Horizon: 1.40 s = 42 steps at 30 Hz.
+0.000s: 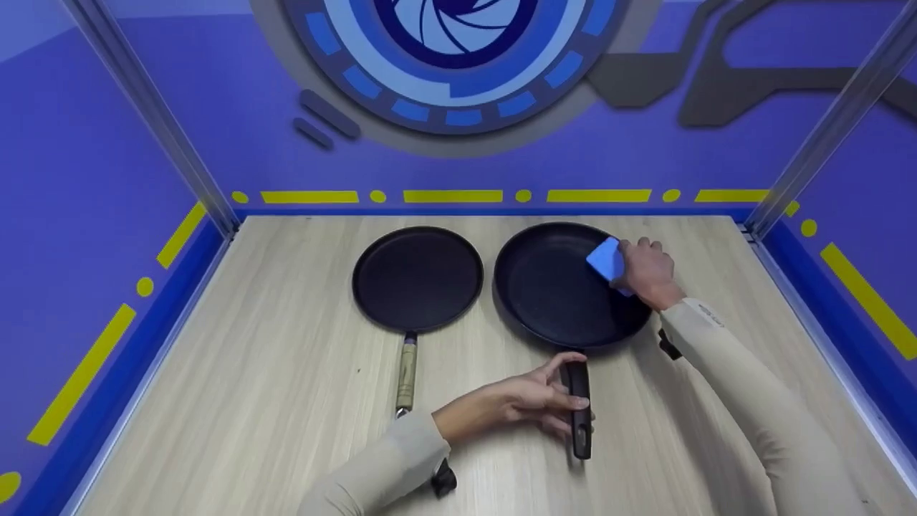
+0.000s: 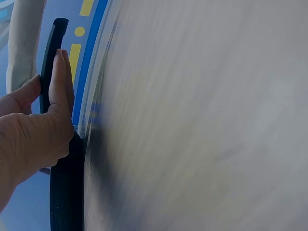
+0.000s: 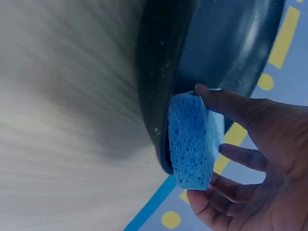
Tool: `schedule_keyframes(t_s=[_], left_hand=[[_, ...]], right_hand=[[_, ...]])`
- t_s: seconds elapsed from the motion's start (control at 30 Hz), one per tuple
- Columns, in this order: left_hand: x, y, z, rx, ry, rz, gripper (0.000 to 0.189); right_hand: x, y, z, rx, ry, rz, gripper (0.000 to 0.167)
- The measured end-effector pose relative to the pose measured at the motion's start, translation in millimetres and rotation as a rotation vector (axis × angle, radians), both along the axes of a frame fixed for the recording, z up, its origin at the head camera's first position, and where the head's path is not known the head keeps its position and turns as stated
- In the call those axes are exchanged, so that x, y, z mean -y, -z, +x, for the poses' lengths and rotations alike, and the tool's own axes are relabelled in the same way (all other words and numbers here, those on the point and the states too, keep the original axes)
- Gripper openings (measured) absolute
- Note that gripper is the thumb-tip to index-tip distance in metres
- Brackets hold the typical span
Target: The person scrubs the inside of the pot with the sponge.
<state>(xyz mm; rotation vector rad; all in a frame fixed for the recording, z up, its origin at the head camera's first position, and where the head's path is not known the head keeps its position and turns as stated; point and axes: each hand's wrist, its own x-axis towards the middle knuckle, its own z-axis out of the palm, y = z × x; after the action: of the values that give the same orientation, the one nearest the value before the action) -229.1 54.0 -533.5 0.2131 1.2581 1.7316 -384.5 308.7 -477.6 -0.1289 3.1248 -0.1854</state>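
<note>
A deep black frying pan (image 1: 551, 287) sits at the right of the table, its handle (image 1: 581, 444) toward me. My left hand (image 1: 534, 398) grips that handle, thumb across the top; the left wrist view shows the hand (image 2: 38, 130) with fingers along one side of the handle (image 2: 46, 82). My right hand (image 1: 650, 271) holds a blue sponge (image 1: 606, 259) at the pan's right inner wall. In the right wrist view, thumb and fingers pinch the porous sponge (image 3: 190, 139), which touches the pan rim (image 3: 161, 91). The finger ends behind the sponge are partly hidden.
A flat round black pan (image 1: 418, 279) with a wooden handle (image 1: 406, 376) lies left of the frying pan, partly behind my left sleeve. Blue panels with yellow marks (image 1: 453, 196) wall the wooden table (image 1: 272, 344) at the back and both sides.
</note>
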Motion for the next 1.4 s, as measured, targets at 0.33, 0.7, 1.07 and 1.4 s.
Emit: schedule_keyframes(t_s=[0.33, 0.7, 1.07, 1.4], left_hand=[[1.7, 1.3, -3.4, -0.014, 0.024, -0.021, 0.068], [3.4, 0.3, -5.8, -0.023, 0.044, -0.033, 0.067], [4.3, 0.9, -7.1, -0.013, 0.048, -0.021, 0.067], [6.3, 2.4, -5.0, -0.023, 0.052, -0.013, 0.067]], right_hand=[[29.9, 13.8, -32.3, -0.05, -0.025, -0.041, 0.067], [80.3, 18.8, -33.4, 0.076, -0.127, -0.274, 0.071], [106.5, 5.4, -0.7, 0.367, -0.256, -0.455, 0.071], [78.2, -6.2, 25.1, 0.818, -0.324, -0.585, 0.071]])
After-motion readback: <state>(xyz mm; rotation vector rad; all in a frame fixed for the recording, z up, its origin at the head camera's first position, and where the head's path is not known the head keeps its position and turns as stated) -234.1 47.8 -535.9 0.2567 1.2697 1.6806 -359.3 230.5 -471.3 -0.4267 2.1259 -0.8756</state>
